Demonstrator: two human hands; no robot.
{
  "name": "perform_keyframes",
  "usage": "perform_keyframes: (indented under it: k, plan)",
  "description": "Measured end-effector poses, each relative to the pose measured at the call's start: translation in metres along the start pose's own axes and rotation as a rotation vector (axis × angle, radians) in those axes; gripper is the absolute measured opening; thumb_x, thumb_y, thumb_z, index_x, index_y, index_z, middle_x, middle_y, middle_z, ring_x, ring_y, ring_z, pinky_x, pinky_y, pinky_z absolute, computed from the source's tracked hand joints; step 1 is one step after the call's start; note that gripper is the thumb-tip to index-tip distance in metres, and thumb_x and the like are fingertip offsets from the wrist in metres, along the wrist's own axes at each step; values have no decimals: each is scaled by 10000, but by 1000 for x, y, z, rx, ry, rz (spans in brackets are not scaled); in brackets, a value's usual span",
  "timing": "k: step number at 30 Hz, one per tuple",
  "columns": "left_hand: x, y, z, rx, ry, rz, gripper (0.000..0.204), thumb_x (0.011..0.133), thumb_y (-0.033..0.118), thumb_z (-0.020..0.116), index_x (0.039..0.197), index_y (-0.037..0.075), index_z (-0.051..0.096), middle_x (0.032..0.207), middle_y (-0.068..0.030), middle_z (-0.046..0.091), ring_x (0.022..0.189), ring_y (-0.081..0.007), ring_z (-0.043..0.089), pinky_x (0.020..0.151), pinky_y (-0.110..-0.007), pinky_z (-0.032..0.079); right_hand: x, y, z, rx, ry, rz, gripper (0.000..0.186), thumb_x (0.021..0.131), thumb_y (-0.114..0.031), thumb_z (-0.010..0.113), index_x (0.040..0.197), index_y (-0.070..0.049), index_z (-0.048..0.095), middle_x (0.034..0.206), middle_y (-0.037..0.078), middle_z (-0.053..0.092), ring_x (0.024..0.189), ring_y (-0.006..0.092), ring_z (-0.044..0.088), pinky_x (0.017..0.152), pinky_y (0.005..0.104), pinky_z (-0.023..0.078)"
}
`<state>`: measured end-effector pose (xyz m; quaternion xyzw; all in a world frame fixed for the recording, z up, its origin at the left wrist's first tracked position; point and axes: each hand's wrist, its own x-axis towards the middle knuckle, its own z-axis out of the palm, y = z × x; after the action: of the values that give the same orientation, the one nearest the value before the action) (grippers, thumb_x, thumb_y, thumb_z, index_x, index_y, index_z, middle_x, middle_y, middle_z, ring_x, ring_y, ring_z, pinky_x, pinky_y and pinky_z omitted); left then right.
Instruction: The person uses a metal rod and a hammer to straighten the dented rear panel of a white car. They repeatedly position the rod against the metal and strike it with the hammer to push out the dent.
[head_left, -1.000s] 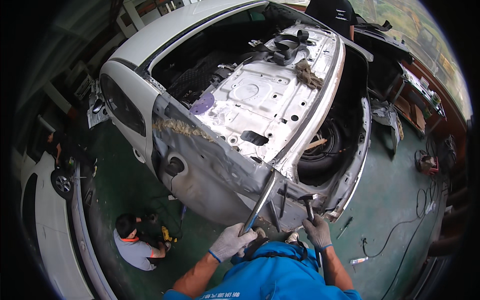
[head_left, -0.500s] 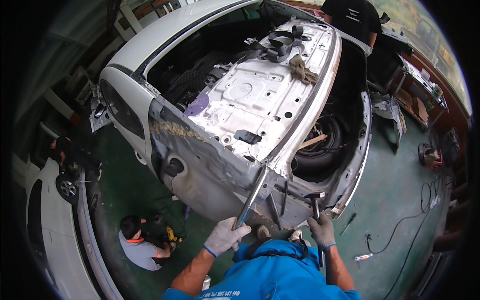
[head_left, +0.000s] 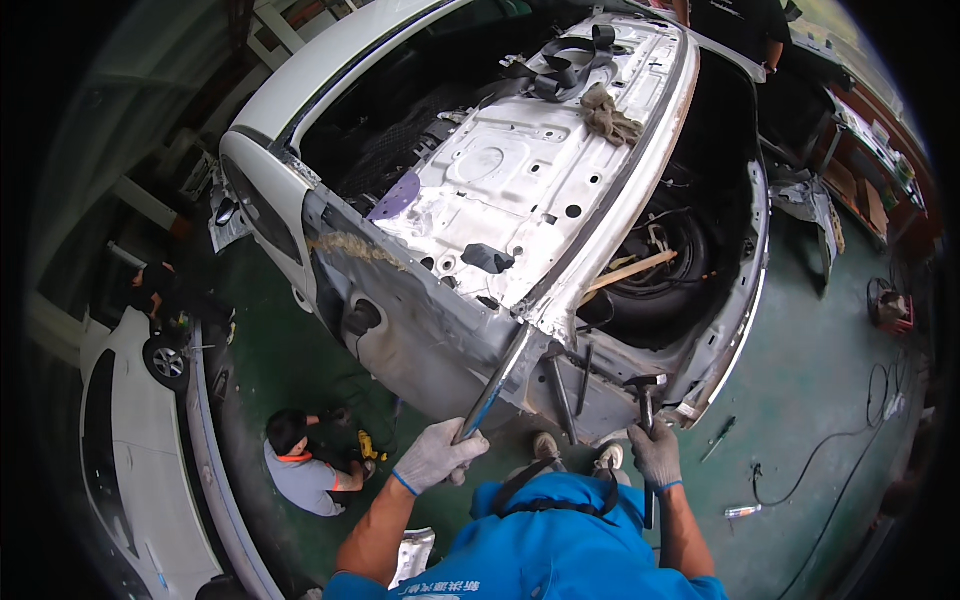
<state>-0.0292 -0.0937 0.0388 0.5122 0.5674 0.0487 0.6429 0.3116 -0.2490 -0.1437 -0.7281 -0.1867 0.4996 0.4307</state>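
Observation:
My left hand (head_left: 440,455) in a pale knit glove is closed round a long metal bar (head_left: 490,392), whose far end reaches the seam at the rear corner of a stripped white car (head_left: 520,205). My right hand (head_left: 655,455), also gloved, grips a hammer (head_left: 645,385) upright below that corner, its head beside the grey body panel (head_left: 625,400). Two dark slim metal pieces (head_left: 560,392) stand at the corner between my hands. The trunk opening shows a tyre (head_left: 680,288) and a wooden stick (head_left: 630,270).
A crouching person (head_left: 300,475) works at lower left by a yellow power tool (head_left: 368,445). Another (head_left: 150,290) is beside a white car (head_left: 140,450). A person in black (head_left: 735,25) stands behind the car. Cables (head_left: 800,490) and a red machine (head_left: 888,308) lie right.
My view has shifted, so the car sits higher and further right in the picture. Both hands keep their grips and have risen slightly in view, the right one also moving rightward.

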Motion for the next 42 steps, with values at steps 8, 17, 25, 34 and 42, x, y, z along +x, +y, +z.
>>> perform_keyframes:
  k: [8, 17, 25, 34, 42]
  plan:
    - [0, 2, 6, -195, -106, -18, 180, 1034, 200, 711, 1051, 38, 633, 744, 8, 523, 557, -80, 501, 503, -258, 461, 10, 21, 6, -178, 36, -84, 209, 981, -238, 735, 942, -48, 657, 723, 15, 608, 557, 110, 563, 493, 308, 467]
    - [39, -2, -34, -153, -425, 152, 181, 1045, 197, 656, 1039, 22, 614, 797, -28, 605, 584, -97, 621, 558, -258, 537, -27, -26, 54, 60, 206, -25, 188, 1005, -245, 724, 984, -88, 622, 702, -18, 563, 547, 86, 523, 481, 284, 433]
    - [78, -8, -50, -565, -855, -49, 174, 1053, 165, 671, 1170, 51, 610, 808, -71, 612, 540, -143, 618, 480, -327, 504, -87, -83, 96, 100, 374, -75, 191, 1026, -226, 690, 1072, -51, 630, 731, -3, 580, 558, 94, 548, 484, 268, 441]
    - [84, -16, -41, -977, -1102, -1, 268, 1093, 253, 653, 1230, 27, 609, 712, -24, 528, 447, -126, 534, 403, -308, 436, -127, -135, 115, 34, 370, -471, 230, 1030, -127, 668, 1212, 14, 674, 818, 10, 633, 657, 90, 574, 591, 256, 472]
    - [94, -17, -42, -930, -1073, 82, 299, 1093, 217, 635, 1292, -4, 610, 724, -23, 532, 459, -120, 538, 422, -306, 440, -86, -151, 106, -251, 283, -506, 211, 1013, -166, 726, 1097, 26, 703, 886, 124, 703, 796, 173, 648, 750, 343, 541]
